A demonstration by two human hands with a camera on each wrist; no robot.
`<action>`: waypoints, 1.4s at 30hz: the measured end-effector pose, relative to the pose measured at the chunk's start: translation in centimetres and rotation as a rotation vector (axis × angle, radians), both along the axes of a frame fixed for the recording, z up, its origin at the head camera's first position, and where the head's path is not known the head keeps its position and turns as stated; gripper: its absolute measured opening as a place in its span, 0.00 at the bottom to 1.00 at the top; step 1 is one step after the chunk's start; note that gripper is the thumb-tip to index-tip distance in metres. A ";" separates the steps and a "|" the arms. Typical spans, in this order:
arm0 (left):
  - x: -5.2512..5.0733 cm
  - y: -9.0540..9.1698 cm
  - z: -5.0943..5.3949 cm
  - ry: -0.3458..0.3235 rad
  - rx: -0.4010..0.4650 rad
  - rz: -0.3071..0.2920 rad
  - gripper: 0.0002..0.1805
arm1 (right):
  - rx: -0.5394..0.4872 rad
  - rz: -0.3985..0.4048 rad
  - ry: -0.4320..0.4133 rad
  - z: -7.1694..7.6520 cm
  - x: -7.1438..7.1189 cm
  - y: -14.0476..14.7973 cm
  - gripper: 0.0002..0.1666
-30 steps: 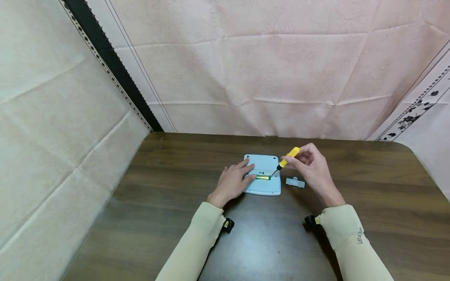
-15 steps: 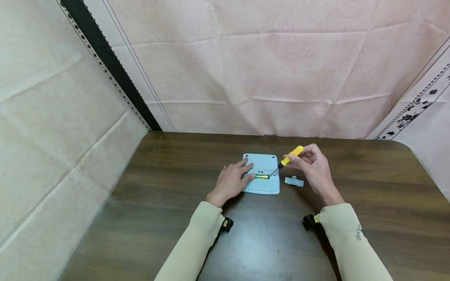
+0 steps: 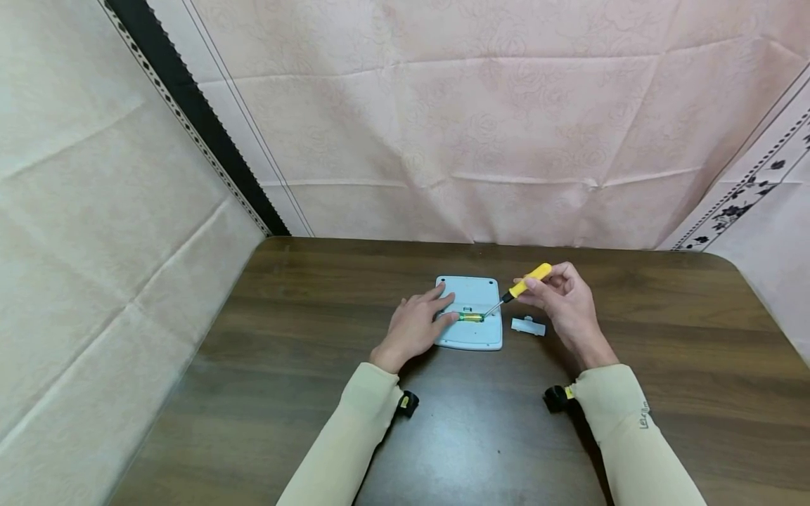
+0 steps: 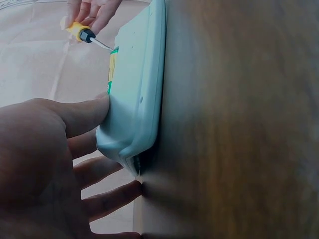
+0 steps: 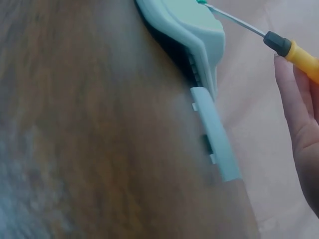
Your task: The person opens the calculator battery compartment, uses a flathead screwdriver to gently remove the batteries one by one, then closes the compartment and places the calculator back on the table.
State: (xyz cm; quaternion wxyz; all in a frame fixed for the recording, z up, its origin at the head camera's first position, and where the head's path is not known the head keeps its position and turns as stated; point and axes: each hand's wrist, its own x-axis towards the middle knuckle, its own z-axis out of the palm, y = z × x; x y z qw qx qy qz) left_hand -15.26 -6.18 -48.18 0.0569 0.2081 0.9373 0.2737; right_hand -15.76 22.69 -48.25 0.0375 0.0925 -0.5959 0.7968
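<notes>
"Sleeves (image 3: pixel 344 436) came nearest. What lay past them on the counter (image 3: pixel 493 436)?"

"Two hands. The left hand (image 3: pixel 418 327) spread its nearly straight fingers over the left side of a light-blue device (image 3: pixel 477 334), thumb beside one end of a green-and-gold battery (image 3: pixel 470 317); whether it touched the battery, nobody could tell."

"And the right hand (image 3: pixel 566 306)?"

"It pinched a yellow screwdriver (image 3: pixel 530 280) by the handle, the tip at the battery's other end."

"How did the device lie?"

"Flat on the counter, the battery exposed in its upper face. A small light-blue cover (image 3: pixel 528 326) lay just to its right, apart from it."

"What had just changed?"

"Only the lean. Over that last second the handle had tipped outward, so the shaft stood flatter. The battery had not visibly shifted, so the work there seemed to have gained little."

"Farthest off?"

"Pale creased cloth (image 3: pixel 506 140) behind the counter."
</notes>
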 end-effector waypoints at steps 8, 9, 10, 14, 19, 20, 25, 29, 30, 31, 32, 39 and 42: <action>-0.1 -0.1 -0.1 0.013 -0.014 -0.002 0.28 | -0.136 0.022 -0.066 -0.8 -0.2 0.5 0.15; -0.1 0.0 -0.1 0.009 -0.015 -0.001 0.28 | -0.149 0.026 -0.072 -0.9 -0.2 0.5 0.15; -0.1 -0.1 -0.1 0.008 -0.014 -0.001 0.28 | -0.160 0.029 -0.079 -1.0 -0.3 0.6 0.14; -0.1 -0.1 -0.1 0.005 -0.012 0.000 0.28 | -0.196 0.042 -0.102 -1.2 -0.4 0.8 0.14; -0.1 -0.1 -0.1 0.003 -0.008 0.000 0.29 | -0.162 0.047 -0.079 -0.9 -0.3 0.9 0.15; -0.1 -0.1 -0.1 0.003 -0.007 -0.001 0.29 | -0.139 0.043 -0.070 -0.7 -0.3 0.9 0.15; 0.0 -0.1 -0.1 0.004 -0.001 -0.003 0.28 | 0.048 0.010 -0.020 1.0 0.3 0.5 0.17; -0.1 -0.1 -0.1 0.001 0.003 -0.001 0.29 | 0.234 -0.018 0.037 3.0 1.1 -0.5 0.19; -0.1 -0.1 -0.2 0.001 0.004 0.000 0.29 | 0.284 -0.024 0.056 3.4 1.3 -0.8 0.20; -0.1 -0.1 -0.2 0.002 0.004 0.002 0.29 | 0.338 -0.031 0.078 3.8 1.5 -1.2 0.20; -0.2 -0.1 -0.3 0.003 0.004 0.003 0.29 | 0.386 -0.037 0.099 4.2 1.7 -1.5 0.20; -0.1 0.0 -0.2 0.000 -0.006 0.014 0.28 | 0.678 -0.108 0.230 5.8 2.9 -3.7 0.20; -0.1 0.0 -0.1 0.001 -0.005 0.015 0.28 | 0.782 -0.141 0.291 6.2 3.3 -4.6 0.19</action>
